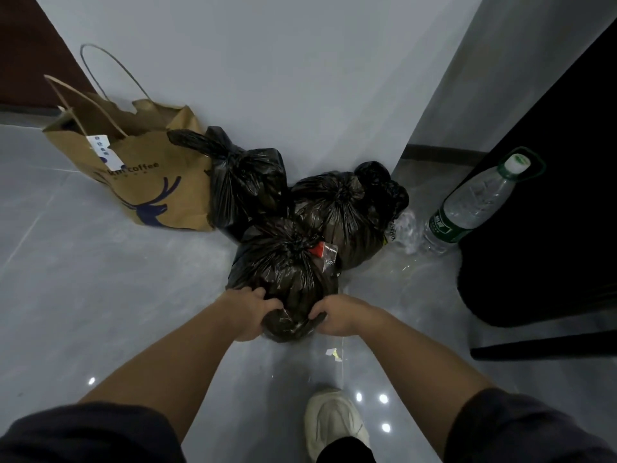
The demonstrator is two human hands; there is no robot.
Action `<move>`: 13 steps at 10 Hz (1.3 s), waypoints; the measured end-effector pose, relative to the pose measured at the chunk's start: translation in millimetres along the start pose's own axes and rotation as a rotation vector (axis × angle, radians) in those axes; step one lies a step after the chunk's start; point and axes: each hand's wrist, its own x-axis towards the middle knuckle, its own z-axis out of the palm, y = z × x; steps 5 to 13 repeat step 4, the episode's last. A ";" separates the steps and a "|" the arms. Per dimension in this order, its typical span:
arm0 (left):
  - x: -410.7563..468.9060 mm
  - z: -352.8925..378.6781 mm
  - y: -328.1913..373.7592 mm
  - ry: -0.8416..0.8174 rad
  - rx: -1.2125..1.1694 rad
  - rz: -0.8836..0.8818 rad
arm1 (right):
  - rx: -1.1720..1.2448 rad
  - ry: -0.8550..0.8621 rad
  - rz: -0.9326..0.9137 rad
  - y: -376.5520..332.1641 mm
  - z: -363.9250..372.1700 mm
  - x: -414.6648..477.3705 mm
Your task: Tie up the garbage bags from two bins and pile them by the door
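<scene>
One tied garbage bag (283,275) is gripped at its near end by the left hand (248,312) and right hand (337,317).

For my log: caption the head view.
Left hand and right hand grip the nearest black garbage bag; two more tied bags sit behind, beside a paper coffee bag.

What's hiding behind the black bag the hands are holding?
Behind the front bag sit the left back bag and the right back bag, both tied, by the wall. Their bottoms are covered, so cannot be seen.
</scene>
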 end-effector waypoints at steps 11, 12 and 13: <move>-21.1 -60.7 -14.1 0.100 -0.244 -0.217 | -0.089 0.342 0.188 -14.5 -67.3 -15.1; -21.1 -60.7 -14.1 0.100 -0.244 -0.217 | -0.089 0.342 0.188 -14.5 -67.3 -15.1; -21.1 -60.7 -14.1 0.100 -0.244 -0.217 | -0.089 0.342 0.188 -14.5 -67.3 -15.1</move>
